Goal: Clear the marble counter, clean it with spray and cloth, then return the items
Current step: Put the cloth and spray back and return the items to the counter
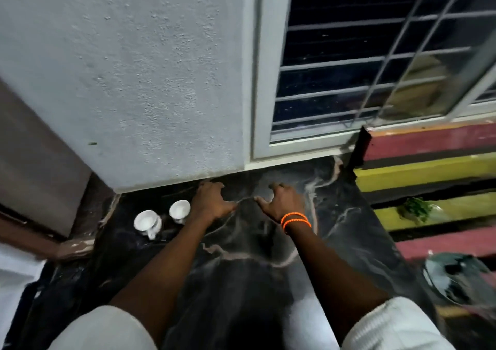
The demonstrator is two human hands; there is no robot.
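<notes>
Both arms are reaching forward over the dark marble counter (346, 231), whose surface is showing pale pink and white veins. The left hand (212, 202) is lying far along the counter, close to the base of the grey textured wall (147, 81), with its fingers bent into a loose claw and spread apart, their tips pointing down toward the stone. Nothing is sitting between those fingers. The right hand (281, 202) is mirroring it just to the right, fingers likewise curled and splayed, thumb pointing in toward the left hand's thumb; a small pale patch is showing beside its forefinger, too blurred to identify, so whether this hand is holding anything cannot be told. An orange beaded bracelet (295, 221) is circling the right wrist.

Two white cups are standing on the counter to the left of the left hand. The nearer-to-the-hand cup (179, 210) is sitting just beside the left wrist, seemingly apart from it, while the second cup (146, 222) is standing further left and slightly nearer, with a handle facing the near side. Neither is lying within the fingers.

Beyond the right hand, a white-framed window (362, 68) with grille bars is rising from the far edge of the counter. To the right, striped red and yellow ledges (429, 167) are running away, with a green leafy bundle (414, 210) lying on one. White sleeves (397, 325) are showing at the near edge.
</notes>
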